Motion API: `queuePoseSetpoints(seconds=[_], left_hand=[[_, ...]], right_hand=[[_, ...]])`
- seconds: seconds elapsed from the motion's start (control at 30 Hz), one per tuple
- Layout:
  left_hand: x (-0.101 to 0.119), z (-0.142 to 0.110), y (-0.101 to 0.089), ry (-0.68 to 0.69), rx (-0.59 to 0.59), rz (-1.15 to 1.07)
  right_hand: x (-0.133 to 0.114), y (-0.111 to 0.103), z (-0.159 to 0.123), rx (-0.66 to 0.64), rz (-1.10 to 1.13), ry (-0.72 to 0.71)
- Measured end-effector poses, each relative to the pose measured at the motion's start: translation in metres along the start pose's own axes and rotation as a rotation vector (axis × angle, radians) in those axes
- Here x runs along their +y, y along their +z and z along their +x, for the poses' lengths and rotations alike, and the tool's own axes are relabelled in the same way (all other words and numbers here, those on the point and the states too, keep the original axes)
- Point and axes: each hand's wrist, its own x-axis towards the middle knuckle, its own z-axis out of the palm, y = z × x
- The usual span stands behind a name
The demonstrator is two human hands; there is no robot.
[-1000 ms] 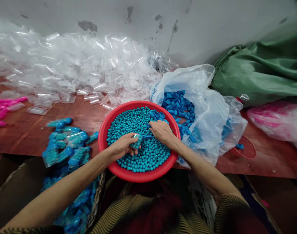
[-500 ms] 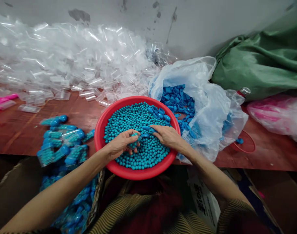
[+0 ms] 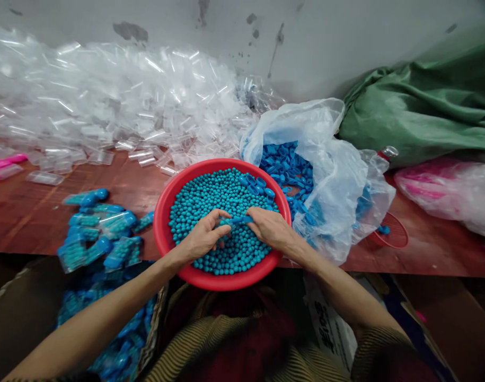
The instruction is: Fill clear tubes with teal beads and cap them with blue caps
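Note:
Over a red basin (image 3: 161, 220) of small turquoise beads (image 3: 200, 196), both my hands meet near the middle. My left hand (image 3: 202, 235) is closed, thumb and fingers pinching a small clear tube of beads that its fingers mostly hide. From the right, my right hand (image 3: 271, 229) grips a blue plastic cap (image 3: 242, 219) and presses it toward the tube's end. Whether the cap sits fully in the tube I cannot tell. Several loose blue caps (image 3: 257, 184) lie on the beads at the basin's far right.
Clear plastic tubes (image 3: 107, 106) are heaped along the wall. Capped, bead-filled tubes (image 3: 117, 223) lie left of the basin, with more in a cardboard box (image 3: 157, 323) below. Right stand an open plastic bag (image 3: 337, 170) of blue caps, a small red basket (image 3: 397, 233) and a green sack (image 3: 417, 116).
My right hand has moved slightly left and down, bringing the blue cap up to the tube in my left hand. The left hand has turned a little. The camera view has shifted slightly.

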Motion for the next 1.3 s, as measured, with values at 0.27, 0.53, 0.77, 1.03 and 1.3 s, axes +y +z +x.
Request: queuePoseSetpoints(seconds=[0.27,0.53,0.77,1.03,1.3], left_hand=[[0.008,-0.004,-0.001,0.013,-0.048,-0.169],[0.003,-0.005,-0.002,0.069,-0.03,-0.124],[0.0,-0.003,0.001,0.171,-0.024,-0.008],[0.004,-0.006,0.003,0.145,-0.038,-0.096],[-0.003,-0.005,0.002,0.245,-0.002,-0.122]], right_hand=[[-0.003,-0.007,0.002,-0.095,0.698,-0.169],[-0.005,-0.006,0.005,0.152,0.66,-0.189],[-0.012,0.009,0.007,0.216,0.615,-0.199],[-0.019,0.02,-0.001,0.202,0.856,-0.063],[-0.029,0.033,-0.001,0.466,0.503,-0.246]])
